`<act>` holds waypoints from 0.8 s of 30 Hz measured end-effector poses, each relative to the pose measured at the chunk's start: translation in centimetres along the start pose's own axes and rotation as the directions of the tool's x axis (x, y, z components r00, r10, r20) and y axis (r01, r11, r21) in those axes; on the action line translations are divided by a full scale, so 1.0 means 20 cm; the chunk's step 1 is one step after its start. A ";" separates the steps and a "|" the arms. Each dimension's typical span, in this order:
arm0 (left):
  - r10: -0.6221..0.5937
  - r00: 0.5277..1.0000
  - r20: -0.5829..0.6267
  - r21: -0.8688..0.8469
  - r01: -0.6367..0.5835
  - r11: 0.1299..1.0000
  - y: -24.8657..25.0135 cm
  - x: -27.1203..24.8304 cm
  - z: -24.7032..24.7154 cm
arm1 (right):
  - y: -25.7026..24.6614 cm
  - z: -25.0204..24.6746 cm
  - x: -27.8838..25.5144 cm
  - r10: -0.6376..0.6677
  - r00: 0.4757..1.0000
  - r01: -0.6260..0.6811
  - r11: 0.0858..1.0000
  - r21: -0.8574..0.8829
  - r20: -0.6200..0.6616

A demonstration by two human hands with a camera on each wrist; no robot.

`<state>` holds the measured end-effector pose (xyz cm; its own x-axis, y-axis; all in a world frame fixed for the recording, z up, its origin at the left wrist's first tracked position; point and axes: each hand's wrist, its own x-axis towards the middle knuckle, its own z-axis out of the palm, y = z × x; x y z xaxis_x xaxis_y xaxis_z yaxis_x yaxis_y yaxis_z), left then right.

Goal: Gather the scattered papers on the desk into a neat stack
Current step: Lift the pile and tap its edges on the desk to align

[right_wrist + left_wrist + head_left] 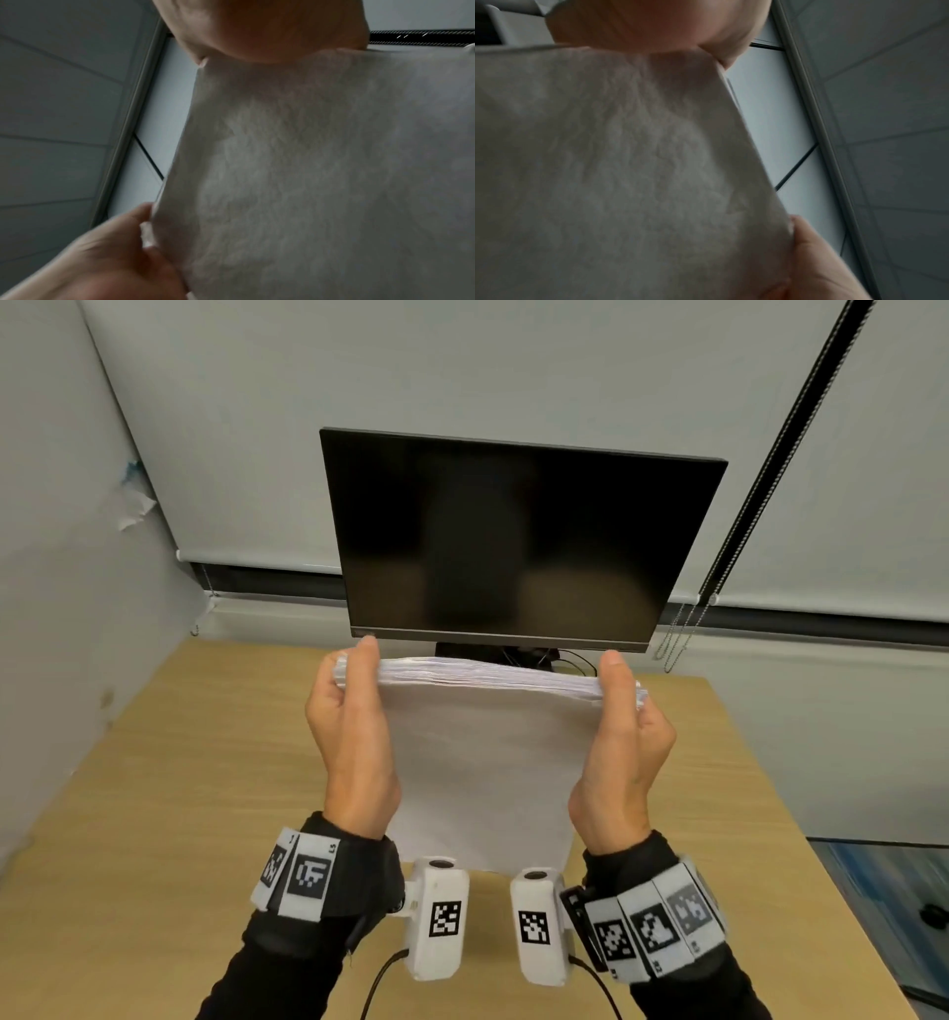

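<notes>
A thick stack of white papers (482,762) stands upright on its lower edge above the wooden desk (179,762), its top edge level with the monitor's base. My left hand (349,706) grips the stack's left side, thumb on the near face and fingers behind. My right hand (624,711) grips the right side the same way. In the left wrist view the paper (616,162) fills most of the frame under my thumb (667,26). The right wrist view shows the paper (321,172) beneath the other thumb (270,30).
A dark monitor (513,541) stands at the back of the desk with cables behind its base. Roller blinds with bead chains (678,629) cover the window. A wall runs along the left. The desk's right edge drops to the floor (883,891).
</notes>
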<state>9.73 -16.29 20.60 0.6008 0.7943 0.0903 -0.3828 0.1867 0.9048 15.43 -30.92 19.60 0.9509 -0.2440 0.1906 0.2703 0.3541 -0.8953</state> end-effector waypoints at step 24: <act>0.081 0.641 0.763 0.608 -0.755 0.245 0.15 -0.05 -0.14 | -0.03 0.15 -0.01 -0.433 0.705 0.566 0.821 -0.078 0.561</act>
<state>6.03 -14.88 22.14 0.8896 0.0833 0.4492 -0.1206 -0.9056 0.4066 15.47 -28.47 21.31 0.6384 0.1815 0.7480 0.7481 0.0825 -0.6584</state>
